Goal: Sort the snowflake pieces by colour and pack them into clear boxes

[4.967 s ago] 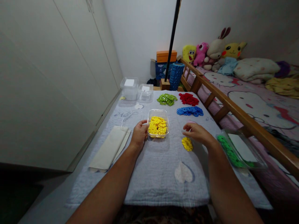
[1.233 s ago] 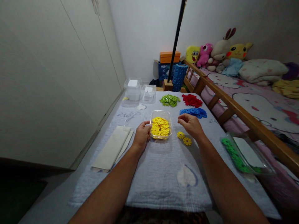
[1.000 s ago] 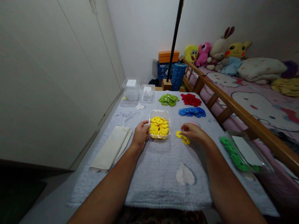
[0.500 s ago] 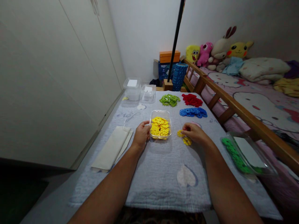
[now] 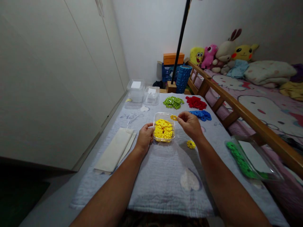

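A clear plastic box (image 5: 155, 117) full of yellow flower-shaped discs sits mid-table on a pale blue cloth. My left hand (image 5: 145, 137) grips its near left corner. My right hand (image 5: 190, 125) pinches one yellow disc (image 5: 173, 117) over the box's right rim. One more yellow disc (image 5: 190, 144) lies on the cloth just right of the box, below my right wrist.
Piles of light green (image 5: 173, 102), red (image 5: 195, 102) and blue (image 5: 200, 114) discs lie beyond the box. Two clear boxes (image 5: 143, 94) stand far left. A folded cream cloth (image 5: 115, 150) lies left. A tray of green discs (image 5: 246, 157) sits right, by a wooden bed rail (image 5: 246, 115).
My right hand picked one yellow disc off the cloth and lifted it left over the box rim. One disc is left on the cloth. My left hand stayed on the box.
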Available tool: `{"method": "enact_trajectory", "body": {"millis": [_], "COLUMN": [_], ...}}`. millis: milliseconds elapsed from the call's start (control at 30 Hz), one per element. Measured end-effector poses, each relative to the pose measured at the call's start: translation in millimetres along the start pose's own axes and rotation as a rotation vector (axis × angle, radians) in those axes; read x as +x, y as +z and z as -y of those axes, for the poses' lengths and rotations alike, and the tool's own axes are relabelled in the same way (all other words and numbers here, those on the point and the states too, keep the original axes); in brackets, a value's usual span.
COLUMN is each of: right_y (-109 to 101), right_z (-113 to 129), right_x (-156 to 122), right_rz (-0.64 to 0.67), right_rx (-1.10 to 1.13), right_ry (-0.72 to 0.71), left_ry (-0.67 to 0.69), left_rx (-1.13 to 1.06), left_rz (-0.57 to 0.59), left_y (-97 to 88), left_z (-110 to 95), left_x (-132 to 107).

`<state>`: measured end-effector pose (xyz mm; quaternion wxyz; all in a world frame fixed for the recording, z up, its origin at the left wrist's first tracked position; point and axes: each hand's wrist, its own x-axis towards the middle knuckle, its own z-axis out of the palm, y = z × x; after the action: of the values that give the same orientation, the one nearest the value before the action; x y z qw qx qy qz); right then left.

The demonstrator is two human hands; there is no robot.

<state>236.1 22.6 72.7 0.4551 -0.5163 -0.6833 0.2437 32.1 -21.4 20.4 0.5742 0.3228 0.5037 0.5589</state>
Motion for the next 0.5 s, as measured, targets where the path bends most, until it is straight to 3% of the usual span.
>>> {"method": "enact_trajectory", "body": {"millis": [133, 233, 400, 500], "right_y": [18, 18, -13, -38], "right_z": [-2, -11, -33, -48], "right_x": [6, 4, -4, -11], "right_rz": [0.039, 0.106, 0.101, 0.216], "right_rx": [-0.024, 0.035, -0.018, -0.172], "right_ry": [-0.017, 0.015, 0.104, 0.161], "left_ry": [-0.008, -0.012, -0.010, 0.007], "left_rx": [0.004, 0.010, 0.007, 0.005], "left_rz": [0.000, -0.002, 0.002, 0.019], "left_y": [0.3, 0.4, 0.1, -0.3], "left_z": [0, 0, 0, 1], "left_x": [0, 0, 0, 1]}}
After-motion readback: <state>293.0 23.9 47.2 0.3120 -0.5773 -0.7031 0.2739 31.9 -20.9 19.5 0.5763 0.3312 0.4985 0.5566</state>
